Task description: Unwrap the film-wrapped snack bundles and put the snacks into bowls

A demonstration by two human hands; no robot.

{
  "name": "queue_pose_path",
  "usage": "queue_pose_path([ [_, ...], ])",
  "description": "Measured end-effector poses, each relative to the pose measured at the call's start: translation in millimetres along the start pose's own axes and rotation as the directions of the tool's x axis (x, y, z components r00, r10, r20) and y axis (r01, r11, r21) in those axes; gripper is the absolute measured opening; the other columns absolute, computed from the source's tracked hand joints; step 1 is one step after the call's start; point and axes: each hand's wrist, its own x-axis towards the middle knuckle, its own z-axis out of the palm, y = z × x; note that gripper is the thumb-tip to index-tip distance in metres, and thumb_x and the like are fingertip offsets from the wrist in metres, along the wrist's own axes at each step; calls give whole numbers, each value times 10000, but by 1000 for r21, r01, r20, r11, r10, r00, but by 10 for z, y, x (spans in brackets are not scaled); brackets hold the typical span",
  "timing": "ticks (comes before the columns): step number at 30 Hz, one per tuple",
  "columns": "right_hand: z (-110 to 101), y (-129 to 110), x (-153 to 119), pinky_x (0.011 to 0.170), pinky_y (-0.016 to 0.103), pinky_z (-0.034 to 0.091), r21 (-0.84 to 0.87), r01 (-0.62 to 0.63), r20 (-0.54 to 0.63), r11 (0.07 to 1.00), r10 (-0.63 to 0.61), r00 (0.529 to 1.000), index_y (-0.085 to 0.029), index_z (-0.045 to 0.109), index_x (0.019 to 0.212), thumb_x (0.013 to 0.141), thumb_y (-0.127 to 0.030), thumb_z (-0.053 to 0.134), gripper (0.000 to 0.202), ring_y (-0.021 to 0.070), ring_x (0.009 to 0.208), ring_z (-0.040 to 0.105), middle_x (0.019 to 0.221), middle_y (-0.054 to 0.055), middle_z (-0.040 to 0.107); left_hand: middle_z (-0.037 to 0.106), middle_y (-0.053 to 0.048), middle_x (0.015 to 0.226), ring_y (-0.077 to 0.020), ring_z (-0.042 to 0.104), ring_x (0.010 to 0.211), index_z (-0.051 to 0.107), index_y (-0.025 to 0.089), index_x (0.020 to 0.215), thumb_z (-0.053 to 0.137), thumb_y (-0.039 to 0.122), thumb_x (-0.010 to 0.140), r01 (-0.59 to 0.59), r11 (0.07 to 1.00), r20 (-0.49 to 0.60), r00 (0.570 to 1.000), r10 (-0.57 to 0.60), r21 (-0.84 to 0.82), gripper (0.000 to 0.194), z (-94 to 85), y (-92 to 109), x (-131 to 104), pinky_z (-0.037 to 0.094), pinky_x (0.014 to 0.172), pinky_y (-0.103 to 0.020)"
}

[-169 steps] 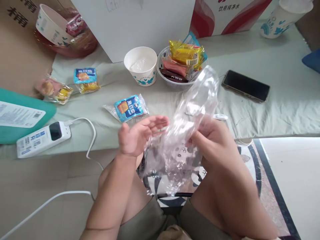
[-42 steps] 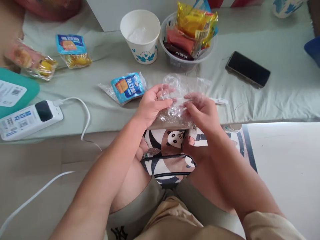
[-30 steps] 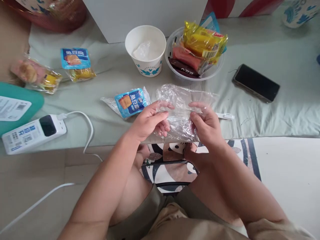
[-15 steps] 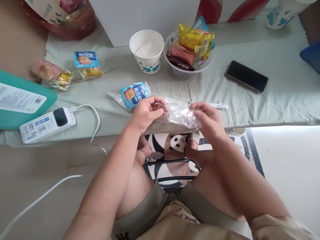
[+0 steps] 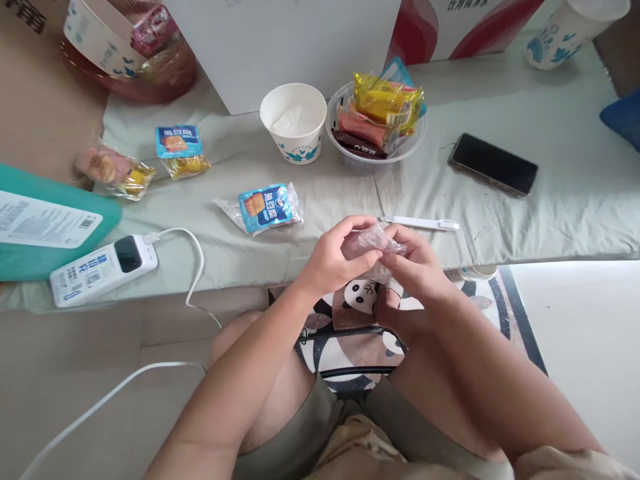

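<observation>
A crumpled clear plastic bag (image 5: 374, 241) is bunched between both hands above the front edge of the cloth-covered surface. My left hand (image 5: 345, 257) is closed around its left side, thumb and fingers bent over the plastic. From the other side my right hand (image 5: 413, 260) grips it, the fingertips partly hidden by the plastic. Left of the hands a blue snack packet (image 5: 267, 207) lies in clear wrapping on the cloth. Just beyond the right hand is a white utility knife or similar slim tool (image 5: 420, 223).
Behind the hands stand a paper cup (image 5: 293, 127) with clear plastic inside and a plastic bowl (image 5: 420, 137) of snack packets. A phone (image 5: 494, 164) lies right. To the left are wrapped snacks (image 5: 183, 152), a white power bank (image 5: 105, 270) with a cable, and a green container (image 5: 45, 227).
The plastic bag was stretched out between my hands and is now bunched up small. My left hand has moved right, away from the blue packet, and the hands are closer together.
</observation>
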Motion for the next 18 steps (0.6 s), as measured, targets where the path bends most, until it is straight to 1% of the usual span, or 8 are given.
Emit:
queue_pose_path([
  [4, -55, 93, 5, 701, 304, 509, -187, 89, -265, 978, -137, 955, -251, 621, 991, 792, -359, 775, 274, 165, 812, 619, 944, 20, 651, 717, -31, 966, -177, 687, 894, 695, 214, 1024, 781, 289, 744, 217, 943, 52, 976, -210, -252, 303, -55, -29, 115, 548, 830, -314],
  [6, -67, 120, 14, 759, 324, 524, -295, 94, -257, 951, -174, 951, -257, 629, 1027, 758, -351, 805, 335, 193, 910, 645, 1021, 36, 675, 696, -16, 898, -161, 667, 835, 708, 211, 974, 786, 282, 728, 297, 897, 177, 952, -251, -326, 267, -93, -22, 150, 529, 788, -301],
  [8, -72, 121, 9, 671, 317, 500, -359, 42, -204, 932, -122, 971, -248, 630, 948, 756, -370, 793, 280, 183, 772, 629, 877, 15, 676, 678, -14, 889, -155, 647, 835, 715, 212, 953, 792, 268, 714, 312, 878, 239, 942, -237, -362, 257, -125, -6, 179, 509, 796, -296],
  [11, -73, 39, -7, 522, 284, 369, -414, -25, -280, 910, -101, 955, -242, 573, 771, 755, -384, 760, 236, 138, 542, 479, 625, -36, 553, 627, -1, 884, -139, 600, 841, 696, 221, 961, 774, 247, 719, 259, 882, 108, 966, -235, -394, 256, -160, 18, 229, 475, 814, -287],
  [13, -48, -114, 31, 502, 283, 307, -465, -47, -396, 884, -160, 904, -250, 538, 724, 757, -369, 744, 240, 132, 511, 423, 582, -44, 503, 588, 10, 827, -131, 568, 797, 662, 217, 919, 729, 274, 766, 280, 864, 25, 954, -297, -419, 176, -174, 25, 268, 454, 790, -288],
  [15, 36, -369, 169, 521, 294, 293, -568, -27, -454, 822, -287, 843, -258, 518, 705, 761, -322, 728, 226, 138, 528, 405, 587, -40, 486, 564, 16, 771, -131, 550, 749, 629, 213, 854, 685, 322, 808, 326, 834, 23, 935, -353, -446, 131, -183, 25, 301, 440, 761, -297],
  [16, 108, -526, 289, 543, 302, 300, -639, 13, -435, 769, -376, 818, -257, 501, 691, 754, -281, 721, 230, 141, 550, 402, 599, -34, 481, 557, 18, 755, -132, 545, 732, 619, 214, 834, 682, 344, 812, 337, 825, 36, 932, -361, -454, 146, -185, 22, 314, 435, 752, -301],
  [18, 308, -857, 637, 585, 315, 327, -760, 126, -302, 638, -518, 800, -251, 449, 665, 739, -174, 690, 263, 144, 597, 404, 629, -20, 469, 555, 21, 752, -132, 542, 716, 611, 216, 817, 701, 373, 798, 335, 827, 60, 936, -347, -452, 182, -187, 12, 332, 429, 744, -308],
])
